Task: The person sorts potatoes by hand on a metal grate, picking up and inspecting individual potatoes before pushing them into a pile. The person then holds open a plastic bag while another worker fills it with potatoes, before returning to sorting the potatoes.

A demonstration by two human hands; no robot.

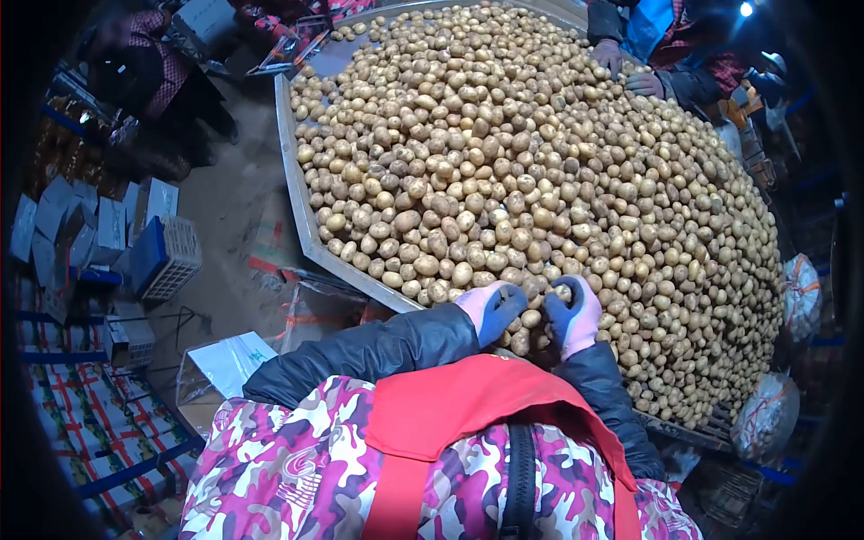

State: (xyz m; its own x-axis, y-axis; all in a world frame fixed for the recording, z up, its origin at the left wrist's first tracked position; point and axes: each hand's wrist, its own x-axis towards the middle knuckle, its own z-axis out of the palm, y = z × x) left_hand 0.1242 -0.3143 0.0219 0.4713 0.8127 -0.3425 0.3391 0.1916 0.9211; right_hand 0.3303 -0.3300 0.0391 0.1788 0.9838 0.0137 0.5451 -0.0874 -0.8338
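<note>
A large heap of small, round, yellow-brown potatoes [504, 162] covers a wide table with a raised rim [310, 243]. Both of my hands wear pink and blue gloves and rest at the near edge of the heap. My left hand [495, 309] has its fingers curled in against the potatoes; what they hold, if anything, is hidden. Just to its right, my right hand [574, 315] is closed around a potato [563, 293] that shows between thumb and fingers. A few potatoes lie between the two hands.
Across the heap at the upper right, a co-worker's gloved hands [625, 72] touch the potatoes. Another person [162, 72] stands at the upper left. Crates [171, 256] and cartons stand on the left. Filled sacks [765, 414] lean at the table's right side.
</note>
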